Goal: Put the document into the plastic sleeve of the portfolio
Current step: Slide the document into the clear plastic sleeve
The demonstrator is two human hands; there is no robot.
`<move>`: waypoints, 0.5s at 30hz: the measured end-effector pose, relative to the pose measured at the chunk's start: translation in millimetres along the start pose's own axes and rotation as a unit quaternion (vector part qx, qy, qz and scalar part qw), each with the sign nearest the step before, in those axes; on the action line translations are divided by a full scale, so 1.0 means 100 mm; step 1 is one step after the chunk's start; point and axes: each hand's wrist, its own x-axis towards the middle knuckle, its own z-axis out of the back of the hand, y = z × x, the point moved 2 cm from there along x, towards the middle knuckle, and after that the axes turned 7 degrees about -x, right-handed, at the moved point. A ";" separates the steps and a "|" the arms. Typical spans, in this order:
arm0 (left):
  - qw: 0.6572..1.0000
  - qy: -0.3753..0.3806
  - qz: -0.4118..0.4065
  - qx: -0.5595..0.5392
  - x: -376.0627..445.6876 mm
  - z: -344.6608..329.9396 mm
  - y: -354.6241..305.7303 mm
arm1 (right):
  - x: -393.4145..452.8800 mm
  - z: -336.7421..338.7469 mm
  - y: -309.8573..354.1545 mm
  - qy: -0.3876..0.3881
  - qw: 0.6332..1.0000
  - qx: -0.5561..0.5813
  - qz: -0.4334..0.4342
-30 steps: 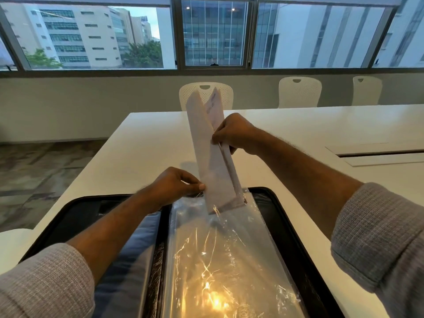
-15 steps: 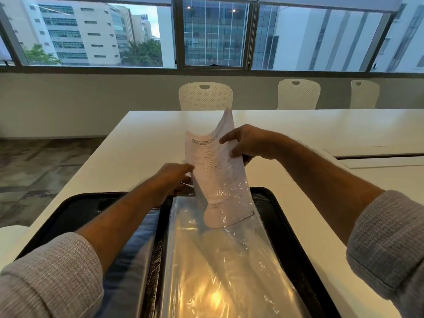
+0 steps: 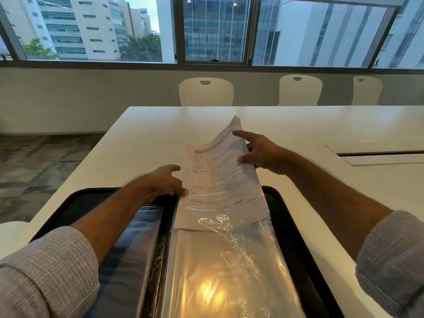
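A black portfolio (image 3: pixel 296 237) lies open on the white counter (image 3: pixel 146 138), its clear plastic sleeve (image 3: pixel 227 267) spread over the right half and catching a warm glare near the bottom. The printed document (image 3: pixel 220 177), a thin stack of sheets, lies tilted with its lower end slid into the sleeve's top opening while the upper part still sticks out and curls upward toward the far side of the counter. The left hand (image 3: pixel 163 180) rests at the document's left edge near the sleeve mouth, its fingers (image 3: pixel 181 191) pressed against the paper edge; whether they also pinch the plastic cannot be told. The right hand (image 3: pixel 261 152) grasps the document's right edge, thumb on the printed face and forefinger stretched along the upper corner. Both grey sleeves (image 3: pixel 46 271) are pushed up the forearms. Three white chairs (image 3: pixel 206 91) stand beyond the counter beneath the windows (image 3: pixel 215 31).
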 end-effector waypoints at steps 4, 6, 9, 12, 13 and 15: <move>1.000 0.002 0.011 0.016 0.00 0.00 0.01 | -0.07 -0.04 -0.16 -0.032 0.998 0.052 -0.023; 1.000 0.003 0.010 0.004 0.00 -0.02 0.03 | -0.11 -0.07 -0.27 -0.047 0.992 0.099 -0.060; 1.000 -0.016 -0.016 0.010 0.02 -0.07 0.05 | -0.18 -0.09 -0.42 -0.046 0.986 0.122 -0.100; 0.995 -0.092 -0.044 0.017 0.06 -0.12 0.09 | -0.22 -0.10 -0.50 -0.037 0.983 0.140 -0.116; 0.992 -0.113 -0.044 0.020 0.07 -0.14 0.11 | -0.23 -0.10 -0.51 -0.037 0.982 0.147 -0.117; 0.989 -0.137 -0.041 0.031 0.06 -0.16 0.13 | -0.25 -0.10 -0.51 -0.040 0.981 0.147 -0.118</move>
